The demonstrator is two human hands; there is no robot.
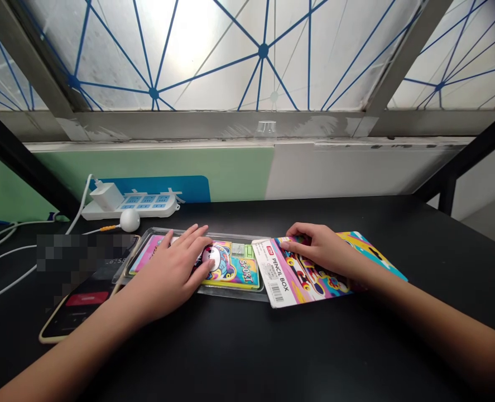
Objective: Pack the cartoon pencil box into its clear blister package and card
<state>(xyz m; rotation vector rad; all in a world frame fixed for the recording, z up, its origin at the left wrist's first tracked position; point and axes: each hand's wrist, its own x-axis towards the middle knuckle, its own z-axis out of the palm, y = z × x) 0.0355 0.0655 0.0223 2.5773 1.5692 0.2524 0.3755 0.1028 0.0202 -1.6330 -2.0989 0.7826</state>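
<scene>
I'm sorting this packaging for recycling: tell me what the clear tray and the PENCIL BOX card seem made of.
Clear tray: likely thin moulded plastic, glossy; transparent, with glints along its rim. PENCIL BOX card: looks like printed cardboard, smooth finish; flat sheet with barcode, under the right hand.

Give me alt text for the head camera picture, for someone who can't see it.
A person's left hand lies flat on a colourful pencil box in a clear plastic tray, while the right hand rests on a printed card insert beside it. They lie on a black desk with a phone and a white power strip at left, below a window.
</scene>
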